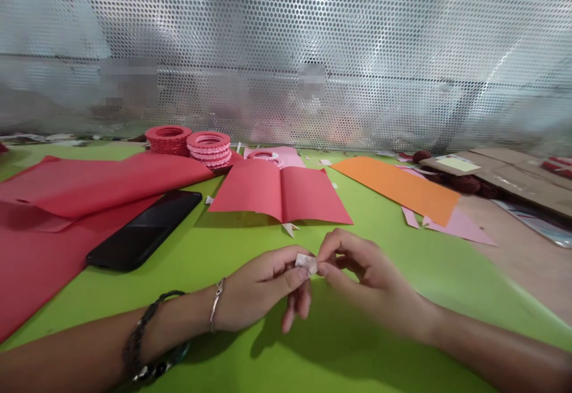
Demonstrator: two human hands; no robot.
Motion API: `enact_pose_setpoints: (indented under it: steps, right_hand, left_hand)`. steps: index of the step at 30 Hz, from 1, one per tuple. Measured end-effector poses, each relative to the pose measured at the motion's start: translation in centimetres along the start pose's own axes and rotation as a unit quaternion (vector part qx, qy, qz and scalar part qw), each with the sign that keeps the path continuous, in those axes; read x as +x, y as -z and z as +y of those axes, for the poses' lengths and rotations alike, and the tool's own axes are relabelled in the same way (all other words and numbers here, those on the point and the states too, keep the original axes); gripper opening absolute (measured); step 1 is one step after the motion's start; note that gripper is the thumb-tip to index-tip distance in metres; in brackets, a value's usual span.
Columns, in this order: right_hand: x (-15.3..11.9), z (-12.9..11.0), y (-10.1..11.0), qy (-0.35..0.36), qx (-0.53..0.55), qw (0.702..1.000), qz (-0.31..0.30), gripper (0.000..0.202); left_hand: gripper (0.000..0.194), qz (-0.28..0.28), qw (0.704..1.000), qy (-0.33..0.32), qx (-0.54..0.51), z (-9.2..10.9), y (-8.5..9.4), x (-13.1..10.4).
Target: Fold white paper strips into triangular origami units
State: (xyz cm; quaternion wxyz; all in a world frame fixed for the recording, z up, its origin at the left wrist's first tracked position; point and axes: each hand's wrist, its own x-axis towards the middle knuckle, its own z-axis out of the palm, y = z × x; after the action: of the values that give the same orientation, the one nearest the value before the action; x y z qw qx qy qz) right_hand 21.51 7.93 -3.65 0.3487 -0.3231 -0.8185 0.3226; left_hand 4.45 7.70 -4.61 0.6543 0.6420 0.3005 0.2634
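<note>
A small whitish piece of paper (pixel 305 261) is held up between my two hands, above the green table surface. My left hand (pixel 263 289) pinches it between thumb and fingers, with the lower fingers hanging loosely. At its right edge, the thumb and forefinger of my right hand (pixel 364 277) are closed in a pinch on the same piece. Just beyond the hands lies a sheet of red paper (pixel 313 193) with a fold down its middle. A small pale scrap (pixel 290 229) sticks out at its near edge.
Left of the hands, a black phone (pixel 145 232) rests beside large red sheets (pixel 89 190). Stacks of red rings (pixel 168 141) and pink rings (pixel 208 149) stand behind. To the right are orange paper (pixel 397 187), pink pieces (pixel 465 231) and brown cardboard (pixel 509 172). Perforated metal (pixel 268 36) closes off the back.
</note>
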Motion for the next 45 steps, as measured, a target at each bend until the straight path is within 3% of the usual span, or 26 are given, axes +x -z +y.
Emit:
enact_pose_setpoints:
  steps: [5,11,13,16,19,22,26,29,31,33,36,38,42,45]
  right_hand:
    - [0.0,0.0,-0.2,0.002,0.004,1.0,-0.001,0.011]
    - [-0.5,0.2,-0.5,0.125,-0.101,0.987,0.011,0.018]
    - [-0.5,0.1,-0.4,0.208,-0.158,0.965,0.003,0.016]
    - [-0.2,-0.4,0.1,0.314,-0.273,0.908,-0.045,0.02]
    - [0.1,-0.9,0.3,0.355,-0.361,0.858,-0.09,0.029]
    - [0.3,-1.0,0.5,0.36,-0.401,0.837,-0.098,0.026]
    - [0.2,-1.0,0.7,0.331,-0.407,0.842,-0.121,0.021]
    - [0.1,-1.1,0.8,0.33,-0.418,0.837,-0.127,0.024]
    - [0.1,-1.0,0.7,0.317,-0.4,0.85,-0.127,0.025]
    - [0.0,-0.7,0.5,0.29,-0.358,0.882,-0.101,0.019]
    - [-0.2,0.1,0.3,0.247,-0.288,0.925,0.009,0.01]
    - [-0.2,0.5,0.2,0.21,-0.259,0.942,0.04,0.012]
    - [-0.1,0.7,0.1,0.129,-0.206,0.97,-0.031,0.003]
    - [-0.2,0.4,0.0,0.111,-0.141,0.983,-0.034,0.008]
  left_hand:
    - [0.007,0.018,0.998,-0.011,0.066,-0.5,-0.2,-0.1]
    - [0.024,0.055,0.995,0.012,0.083,-0.9,-0.2,0.1]
    - [0.023,0.062,0.994,0.027,0.086,-0.9,-0.3,0.0]
    - [0.02,0.067,0.99,0.024,0.125,-0.8,-0.5,0.0]
    - [0.02,0.062,0.985,-0.001,0.158,-0.5,-0.6,0.0]
    - [0.021,0.047,0.987,-0.034,0.153,-0.1,-0.5,-0.1]
    - [0.024,0.027,0.989,-0.083,0.118,0.2,-0.4,-0.3]
    - [0.026,0.015,0.989,-0.083,0.12,0.0,-0.4,-0.3]
    - [0.025,0.011,0.987,-0.075,0.142,-0.1,-0.3,-0.2]
    - [0.025,0.013,0.977,-0.081,0.196,-0.2,-0.3,-0.2]
    - [0.021,0.035,0.944,-0.105,0.311,-0.2,-0.2,-0.1]
    - [0.019,0.059,0.917,-0.118,0.377,-0.4,-0.2,-0.2]
    - [0.024,0.072,0.868,-0.121,0.477,-0.8,-0.3,-0.2]
    - [0.029,0.076,0.823,-0.144,0.544,-0.9,-0.2,-0.2]
